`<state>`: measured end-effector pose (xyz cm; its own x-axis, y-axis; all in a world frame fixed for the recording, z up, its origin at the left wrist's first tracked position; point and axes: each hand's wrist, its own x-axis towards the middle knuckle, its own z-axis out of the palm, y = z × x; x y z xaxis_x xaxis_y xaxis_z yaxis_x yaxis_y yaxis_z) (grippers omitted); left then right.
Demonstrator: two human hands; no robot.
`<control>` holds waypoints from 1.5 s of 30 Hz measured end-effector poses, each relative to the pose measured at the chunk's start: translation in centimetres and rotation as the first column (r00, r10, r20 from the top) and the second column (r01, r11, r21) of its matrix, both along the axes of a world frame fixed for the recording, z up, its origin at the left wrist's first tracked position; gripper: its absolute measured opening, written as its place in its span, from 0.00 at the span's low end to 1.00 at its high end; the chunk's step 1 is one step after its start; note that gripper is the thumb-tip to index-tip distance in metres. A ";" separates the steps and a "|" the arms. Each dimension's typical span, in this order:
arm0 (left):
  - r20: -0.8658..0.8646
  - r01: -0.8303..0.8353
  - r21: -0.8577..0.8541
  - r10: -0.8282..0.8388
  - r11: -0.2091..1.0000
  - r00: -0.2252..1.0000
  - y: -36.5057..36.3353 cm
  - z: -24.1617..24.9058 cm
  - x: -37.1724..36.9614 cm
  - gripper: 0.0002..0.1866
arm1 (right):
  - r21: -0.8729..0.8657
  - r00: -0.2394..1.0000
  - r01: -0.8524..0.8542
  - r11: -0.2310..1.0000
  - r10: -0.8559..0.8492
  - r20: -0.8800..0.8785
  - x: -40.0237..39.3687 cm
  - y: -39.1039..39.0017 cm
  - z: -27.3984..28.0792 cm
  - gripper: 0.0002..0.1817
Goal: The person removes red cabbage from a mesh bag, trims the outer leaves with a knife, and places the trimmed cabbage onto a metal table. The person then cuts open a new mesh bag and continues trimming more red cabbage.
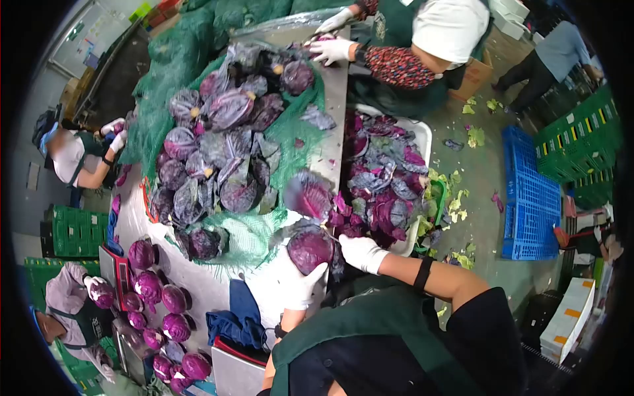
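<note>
My left hand (300, 285), in a white glove, is closed around a red cabbage (311, 251) at the near edge of the table. Just to the right, my right hand (362, 254), also gloved, is closed close to the cabbage's outer leaves; what lies in its fingers is hidden. Beyond the cabbage, a loose purple leaf (313, 199) appears blurred by the table edge. A white tub (422, 142) full of torn cabbage leaves (388, 181) stands beside the table, to the right. Untrimmed cabbages (228, 148) are heaped on a green net (300, 129) ahead of me.
Several peeled cabbages (174, 299) lie at the left. A blue cloth (239, 317) and a scale (234, 369) sit near my left arm. Co-workers stand across and leftward, one with gloved hands (332, 49) on a cabbage. A blue pallet (530, 195) and leaf scraps are at the right.
</note>
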<state>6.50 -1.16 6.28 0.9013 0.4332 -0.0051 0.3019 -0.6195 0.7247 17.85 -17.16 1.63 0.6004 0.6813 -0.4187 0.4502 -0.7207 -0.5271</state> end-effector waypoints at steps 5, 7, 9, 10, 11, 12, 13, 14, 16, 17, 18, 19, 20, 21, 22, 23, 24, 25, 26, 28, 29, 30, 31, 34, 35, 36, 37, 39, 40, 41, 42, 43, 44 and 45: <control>0.011 0.022 0.395 -0.029 0.919 1.000 -2.3 -1.6 -1.6 0.59 | 0.009 0.998 0.018 1.000 -0.017 -0.056 -1.5 -0.8 -4.1 0.12; -0.008 0.020 0.409 -0.018 0.912 1.000 -1.7 -1.0 -1.8 0.59 | 0.150 0.996 0.058 0.987 -0.047 -0.076 -1.8 -0.8 -5.2 0.18; 0.064 0.057 0.084 -0.063 0.995 0.996 -0.7 1.2 -2.0 0.57 | 0.247 0.979 0.152 0.957 -0.111 -0.171 -1.8 -0.5 -4.5 0.24; 0.113 0.052 0.001 -0.052 0.999 0.992 0.1 -0.2 -2.7 0.54 | 0.373 0.970 0.201 0.906 -0.132 -0.203 -1.8 0.0 -4.9 0.29; 0.115 0.039 0.012 -0.040 0.999 0.993 0.1 -0.1 -2.7 0.54 | 0.286 0.864 0.309 0.907 -0.141 -0.484 -1.2 0.1 -2.1 0.31; 0.117 -0.013 -0.001 0.013 1.000 0.993 0.0 0.0 -2.5 0.52 | 0.359 0.927 0.249 0.899 -0.115 -0.357 -1.0 0.4 -1.3 0.31; 0.127 -0.065 -0.013 0.066 0.998 0.990 0.2 0.1 -2.2 0.50 | 0.426 0.973 0.177 0.887 -0.092 -0.213 -0.7 0.8 -0.5 0.31; 0.129 -0.042 -0.174 0.065 0.984 0.989 0.9 -0.3 -2.0 0.46 | 0.400 0.992 0.091 0.912 -0.047 -0.118 -0.1 0.9 0.6 0.32; 0.175 -0.061 -0.330 0.124 0.942 0.977 2.2 -2.6 -1.4 0.44 | 0.410 0.991 -0.065 0.910 0.009 0.136 0.2 1.3 1.0 0.33; 0.199 -0.054 -0.483 0.170 0.874 0.965 2.6 -3.0 -1.2 0.44 | 0.310 0.981 -0.118 0.943 0.063 0.182 0.1 1.1 3.1 0.32; 0.000 -0.125 -0.363 0.135 0.923 0.991 1.9 0.7 -0.3 0.40 | 0.313 0.970 -0.147 0.938 0.075 0.230 -0.2 1.0 4.2 0.33; 0.010 -0.137 -0.366 0.152 0.920 0.988 1.4 2.4 0.3 0.40 | 0.316 0.957 -0.177 0.932 0.088 0.277 -0.7 1.0 4.6 0.33; -0.088 -0.227 -0.271 0.211 0.935 0.974 0.8 3.5 0.9 0.40 | 0.424 0.953 -0.216 0.879 0.095 0.288 -0.4 1.3 3.2 0.35; -0.181 -0.307 -0.167 0.277 0.937 0.944 0.6 4.0 1.0 0.41 | 0.409 0.958 -0.175 0.896 0.059 0.279 0.2 1.7 1.8 0.33; -0.298 -0.232 0.152 0.268 0.961 0.916 0.9 4.0 0.5 0.39 | 0.499 0.996 0.009 0.866 -0.053 0.073 0.9 1.8 2.1 0.33; -0.194 -0.242 0.078 0.253 0.967 0.948 1.5 2.3 -0.5 0.42 | 0.543 0.978 0.206 0.814 -0.150 -0.147 1.7 1.8 2.5 0.32; -0.098 -0.164 0.067 0.171 0.984 0.980 1.7 1.7 -1.3 0.44 | 0.504 0.986 0.133 0.853 -0.165 0.018 2.2 1.8 3.5 0.31; -0.003 -0.086 0.064 0.087 0.994 0.996 1.8 1.3 -1.9 0.45 | 0.577 0.991 0.124 0.807 -0.124 -0.039 2.0 1.5 4.7 0.29; 0.040 -0.046 0.015 0.045 0.999 0.998 0.9 2.8 -2.1 0.48 | 0.607 0.998 -0.009 0.795 -0.030 0.054 1.5 1.8 4.9 0.28; 0.063 0.008 0.030 -0.010 1.000 0.998 0.7 0.3 -3.1 0.52 | 0.529 0.992 -0.116 0.841 0.075 0.098 -0.2 2.4 6.7 0.24; 0.038 0.028 0.043 -0.030 0.999 0.999 0.7 -0.9 -3.4 0.53 | 0.365 0.993 -0.113 0.924 0.099 0.056 -0.6 2.8 7.6 0.23; 0.126 0.043 0.027 -0.046 0.999 0.991 0.5 -2.3 -3.7 0.53 | 0.294 0.992 -0.128 0.947 0.122 0.037 -0.6 3.0 6.9 0.22; 0.132 0.035 0.020 -0.037 0.999 0.990 0.4 -2.1 -3.6 0.53 | 0.222 0.989 -0.144 0.964 0.144 0.020 -0.3 3.4 5.8 0.21; 0.197 0.092 0.138 -0.118 0.986 0.973 0.3 -1.3 -2.8 0.54 | 0.439 0.852 -0.468 0.767 0.258 0.456 1.8 3.6 1.5 0.21; 0.191 0.094 0.134 -0.119 0.987 0.974 0.5 -1.2 -2.6 0.54 | 0.474 0.988 -0.127 0.871 0.071 0.134 1.8 3.6 1.8 0.19; 0.164 0.108 0.113 -0.126 0.988 0.978 0.6 -1.1 -2.2 0.53 | 0.446 0.991 -0.111 0.888 0.068 0.111 2.3 3.9 2.0 0.20; 0.141 0.124 0.094 -0.136 0.988 0.981 0.8 -1.1 -1.8 0.52 | 0.420 0.994 -0.095 0.903 0.062 0.092 2.9 4.0 1.9 0.21; 0.187 0.154 0.102 -0.171 0.983 0.967 1.3 -1.3 -1.5 0.51 | 0.437 0.989 -0.088 0.895 0.026 0.145 3.3 4.5 1.3 0.21; 0.119 0.161 0.065 -0.168 0.985 0.979 1.3 0.1 -1.4 0.52 | 0.453 0.983 -0.087 0.887 0.001 0.185 3.5 4.7 0.6 0.20; 0.046 0.160 0.026 -0.161 0.987 0.986 1.2 1.5 -1.4 0.52 | 0.451 0.984 -0.083 0.889 0.000 0.180 4.2 4.9 -0.8 0.20; -0.006 0.180 -0.059 -0.181 0.982 0.984 1.2 2.9 -1.5 0.52 | 0.467 0.978 0.183 0.865 -0.111 -0.177 5.0 5.2 -2.6 0.20; -0.020 0.176 -0.060 -0.177 0.983 0.984 1.4 2.9 -2.6 0.52 | 0.389 0.835 0.434 0.813 -0.200 -0.513 5.6 5.4 -3.6 0.19; -0.070 0.253 0.097 -0.247 0.963 0.967 1.8 2.9 -3.9 0.51 | 0.277 0.658 0.603 0.748 -0.270 -0.703 6.0 5.1 -2.3 0.15; -0.129 0.325 0.247 -0.301 0.913 0.945 2.3 3.0 -4.7 0.50 | 0.243 0.647 0.608 0.756 -0.295 -0.703 6.8 4.7 -3.6 0.11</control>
